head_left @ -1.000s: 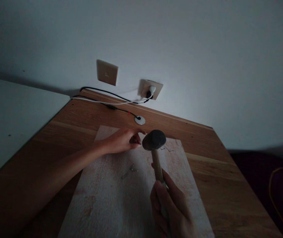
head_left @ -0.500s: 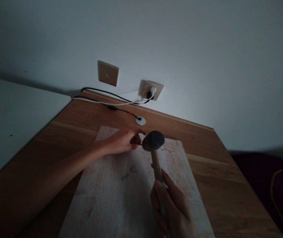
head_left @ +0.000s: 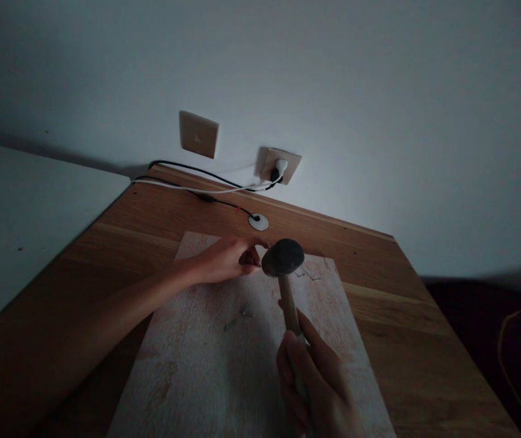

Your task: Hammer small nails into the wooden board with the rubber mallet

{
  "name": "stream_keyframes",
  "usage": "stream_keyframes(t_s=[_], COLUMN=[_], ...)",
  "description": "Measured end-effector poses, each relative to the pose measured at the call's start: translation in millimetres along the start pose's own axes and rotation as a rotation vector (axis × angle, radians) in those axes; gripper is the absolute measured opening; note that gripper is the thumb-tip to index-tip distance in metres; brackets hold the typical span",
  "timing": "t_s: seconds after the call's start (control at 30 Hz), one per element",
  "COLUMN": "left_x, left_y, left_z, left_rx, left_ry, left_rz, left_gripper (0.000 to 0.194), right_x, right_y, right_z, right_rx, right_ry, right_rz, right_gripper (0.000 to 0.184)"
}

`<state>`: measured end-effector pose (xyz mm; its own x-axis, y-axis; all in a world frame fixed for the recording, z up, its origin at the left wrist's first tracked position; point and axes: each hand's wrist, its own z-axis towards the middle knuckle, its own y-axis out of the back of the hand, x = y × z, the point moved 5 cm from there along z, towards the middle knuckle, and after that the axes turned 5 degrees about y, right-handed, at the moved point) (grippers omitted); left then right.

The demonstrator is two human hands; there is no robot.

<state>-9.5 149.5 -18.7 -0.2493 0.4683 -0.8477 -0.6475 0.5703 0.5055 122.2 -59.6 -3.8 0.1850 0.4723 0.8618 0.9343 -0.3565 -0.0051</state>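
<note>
My right hand (head_left: 312,383) is wrapped round the handle of a mallet (head_left: 282,258) with a dark, rounded head and a pale wooden shaft. The head is raised in front of my left fingertips. Over the far part of a whitish, worn board (head_left: 187,359), my left hand (head_left: 228,260) has its fingers curled, with thumb and forefinger reaching toward the mallet head. Whatever they pinch, if anything, is hidden behind it. Several nails are at the board: a few loose ones (head_left: 247,311) near the middle, and two (head_left: 316,278) right of the mallet head.
The board lies on a wooden desk (head_left: 401,340) against a white wall. Black and white cables (head_left: 205,190) run along the back to a wall socket (head_left: 294,164). A round cable grommet (head_left: 258,222) sits behind the board. A white panel (head_left: 36,225) borders the left side.
The mallet head has risen very slightly. My left hand holds the same place and pose.
</note>
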Motion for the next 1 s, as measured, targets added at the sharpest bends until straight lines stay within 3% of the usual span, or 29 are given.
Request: stream_keyframes(t_s=[0.2,0.5,0.73,1.0], left_x=[-1,1,0,-2], left_y=[-0.5,-0.3,-0.9,-0.7], left_z=[0,0,0,-1], left_rx=[-0.015,-0.007,-0.005,-0.024], left_ry=[-0.017,-0.006,0.012,0.015], left_rz=[0.001,-0.004,0.009,0.052], left_gripper=[0.051,0.052,0.051,0.049], right_x=[-5,-6,-9,-38], right_y=[-2,-1,3,26], right_z=[2,3,-1,-4], right_rx=[-0.001,0.020,-0.050,-0.074], right_ry=[0.011,0.019,-0.015,0.075], right_rz=[0.006,-0.011,-0.009,-0.076], right_gripper=[0.101,0.107,0.111,0.086])
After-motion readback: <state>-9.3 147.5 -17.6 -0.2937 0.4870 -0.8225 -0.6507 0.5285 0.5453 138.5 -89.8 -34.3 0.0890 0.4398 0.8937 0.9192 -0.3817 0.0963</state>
